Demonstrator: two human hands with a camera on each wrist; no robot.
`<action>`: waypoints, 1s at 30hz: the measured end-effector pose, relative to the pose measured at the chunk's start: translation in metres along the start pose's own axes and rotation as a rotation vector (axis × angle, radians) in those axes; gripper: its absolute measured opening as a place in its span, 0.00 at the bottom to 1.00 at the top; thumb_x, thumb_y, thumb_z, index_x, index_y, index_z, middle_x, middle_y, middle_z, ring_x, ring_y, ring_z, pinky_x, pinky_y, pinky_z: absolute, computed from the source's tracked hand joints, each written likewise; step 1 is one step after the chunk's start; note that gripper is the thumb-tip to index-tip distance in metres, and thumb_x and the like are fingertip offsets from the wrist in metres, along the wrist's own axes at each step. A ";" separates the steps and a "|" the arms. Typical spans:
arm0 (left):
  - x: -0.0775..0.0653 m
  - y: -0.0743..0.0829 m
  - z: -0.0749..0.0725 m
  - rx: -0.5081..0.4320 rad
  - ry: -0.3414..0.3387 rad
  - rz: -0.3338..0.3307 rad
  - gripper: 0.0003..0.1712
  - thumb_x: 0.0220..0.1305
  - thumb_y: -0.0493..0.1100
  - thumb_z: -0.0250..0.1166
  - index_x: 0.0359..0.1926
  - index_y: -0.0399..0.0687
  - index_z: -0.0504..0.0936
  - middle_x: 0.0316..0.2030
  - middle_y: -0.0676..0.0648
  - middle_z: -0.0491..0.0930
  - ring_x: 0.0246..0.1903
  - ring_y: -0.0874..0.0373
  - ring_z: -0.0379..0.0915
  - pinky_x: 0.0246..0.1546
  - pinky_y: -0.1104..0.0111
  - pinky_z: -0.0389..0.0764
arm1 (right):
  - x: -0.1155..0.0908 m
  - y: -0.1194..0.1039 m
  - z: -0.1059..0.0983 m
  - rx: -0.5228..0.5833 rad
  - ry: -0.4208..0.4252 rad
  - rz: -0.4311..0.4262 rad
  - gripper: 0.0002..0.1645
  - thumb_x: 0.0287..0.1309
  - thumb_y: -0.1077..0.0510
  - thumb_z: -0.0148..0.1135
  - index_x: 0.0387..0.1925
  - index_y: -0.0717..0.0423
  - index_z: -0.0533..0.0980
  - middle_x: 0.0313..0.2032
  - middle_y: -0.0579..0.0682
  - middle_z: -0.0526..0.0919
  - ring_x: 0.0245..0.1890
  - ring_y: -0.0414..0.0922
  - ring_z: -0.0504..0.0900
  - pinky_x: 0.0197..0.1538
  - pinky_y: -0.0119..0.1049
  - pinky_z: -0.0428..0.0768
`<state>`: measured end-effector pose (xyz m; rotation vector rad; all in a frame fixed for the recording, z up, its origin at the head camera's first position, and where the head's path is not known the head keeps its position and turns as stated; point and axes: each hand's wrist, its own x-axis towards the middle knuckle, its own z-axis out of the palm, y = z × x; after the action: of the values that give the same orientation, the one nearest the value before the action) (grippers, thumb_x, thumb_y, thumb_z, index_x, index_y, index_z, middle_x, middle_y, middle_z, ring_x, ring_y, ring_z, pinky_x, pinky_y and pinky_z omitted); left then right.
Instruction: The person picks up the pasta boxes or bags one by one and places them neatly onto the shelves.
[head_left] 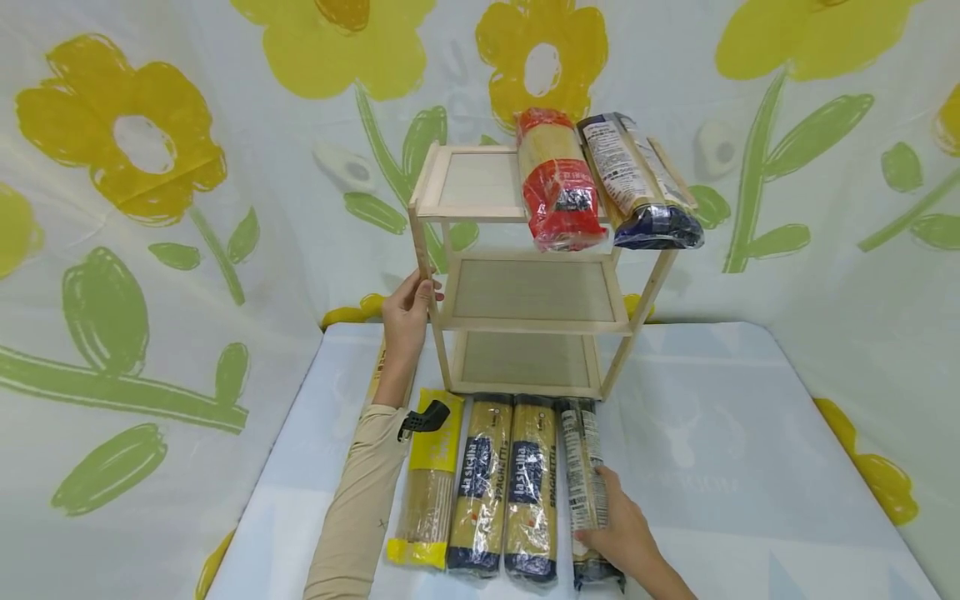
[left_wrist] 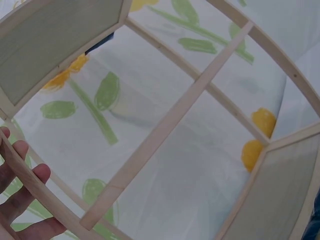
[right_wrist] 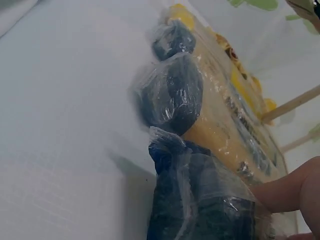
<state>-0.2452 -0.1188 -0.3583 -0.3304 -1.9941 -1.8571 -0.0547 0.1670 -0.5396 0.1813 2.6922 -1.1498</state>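
A three-tier wooden shelf rack stands at the back of the table. My left hand grips its left front post, and the left wrist view shows the fingers against the wood. At the right end of a row of pasta packs, my right hand holds a dark-ended spaghetti pack across its lower half. In the right wrist view its crumpled blue end is near the camera. On the top shelf lie a red-wrapped pasta pack and a dark-blue-ended pack, both overhanging the front edge.
Left of the held pack lie two blue-labelled spaghetti packs and a yellow-wrapped pack. Another yellowish pack is partly hidden behind my left forearm. A flower-printed curtain surrounds the pale table.
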 end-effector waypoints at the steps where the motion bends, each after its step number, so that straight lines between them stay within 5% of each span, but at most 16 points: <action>1: 0.000 0.000 0.000 -0.002 0.002 0.001 0.20 0.71 0.38 0.53 0.57 0.29 0.73 0.42 0.29 0.78 0.36 0.54 0.80 0.33 0.48 0.75 | -0.001 0.000 -0.002 0.016 -0.001 0.006 0.64 0.30 0.57 0.81 0.67 0.59 0.53 0.47 0.69 0.77 0.38 0.60 0.79 0.34 0.52 0.78; 3: 0.000 0.000 0.000 0.001 0.001 0.003 0.20 0.71 0.38 0.53 0.57 0.29 0.74 0.42 0.29 0.78 0.36 0.55 0.80 0.32 0.48 0.75 | -0.004 -0.001 -0.006 0.055 -0.010 0.025 0.62 0.31 0.59 0.81 0.67 0.57 0.54 0.44 0.68 0.78 0.34 0.55 0.80 0.31 0.47 0.78; 5: 0.000 -0.001 0.000 -0.002 -0.004 0.004 0.19 0.71 0.38 0.52 0.57 0.29 0.74 0.42 0.28 0.78 0.39 0.43 0.78 0.33 0.48 0.75 | -0.008 -0.005 -0.011 0.088 -0.025 0.058 0.61 0.32 0.60 0.80 0.67 0.55 0.55 0.42 0.66 0.78 0.32 0.52 0.79 0.29 0.45 0.77; 8: 0.000 -0.001 0.000 -0.009 -0.002 0.009 0.19 0.71 0.38 0.52 0.57 0.29 0.74 0.42 0.27 0.77 0.41 0.32 0.74 0.33 0.48 0.76 | -0.014 -0.013 -0.020 0.108 -0.039 0.078 0.59 0.33 0.59 0.79 0.67 0.53 0.55 0.47 0.69 0.76 0.39 0.59 0.79 0.33 0.49 0.78; 12: 0.000 -0.001 -0.001 -0.017 0.008 0.016 0.19 0.71 0.37 0.52 0.56 0.28 0.74 0.41 0.28 0.78 0.40 0.37 0.77 0.34 0.50 0.76 | -0.022 -0.028 -0.033 0.105 -0.045 0.030 0.59 0.33 0.57 0.79 0.68 0.50 0.57 0.52 0.71 0.72 0.50 0.68 0.73 0.38 0.58 0.78; 17: 0.000 -0.002 -0.001 -0.028 -0.004 0.004 0.19 0.71 0.37 0.52 0.58 0.29 0.73 0.42 0.27 0.77 0.38 0.46 0.79 0.37 0.50 0.76 | -0.031 -0.046 -0.049 0.099 -0.043 -0.021 0.57 0.33 0.56 0.79 0.67 0.45 0.59 0.51 0.65 0.76 0.52 0.64 0.73 0.38 0.56 0.78; 25: 0.001 -0.002 0.000 -0.032 -0.010 0.011 0.19 0.71 0.37 0.52 0.58 0.29 0.73 0.42 0.27 0.77 0.43 0.31 0.74 0.36 0.50 0.76 | -0.043 -0.069 -0.067 0.194 -0.129 -0.120 0.57 0.38 0.57 0.77 0.68 0.37 0.56 0.45 0.60 0.75 0.26 0.45 0.80 0.27 0.39 0.78; 30: 0.000 -0.001 0.000 -0.022 -0.013 0.017 0.19 0.71 0.36 0.52 0.57 0.26 0.72 0.42 0.26 0.76 0.40 0.37 0.77 0.37 0.49 0.75 | -0.050 -0.084 -0.080 0.246 -0.193 -0.224 0.56 0.43 0.58 0.75 0.70 0.40 0.53 0.46 0.62 0.75 0.24 0.41 0.81 0.25 0.35 0.79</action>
<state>-0.2457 -0.1191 -0.3589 -0.3653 -1.9741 -1.8723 -0.0333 0.1651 -0.4150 -0.1911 2.4439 -1.4802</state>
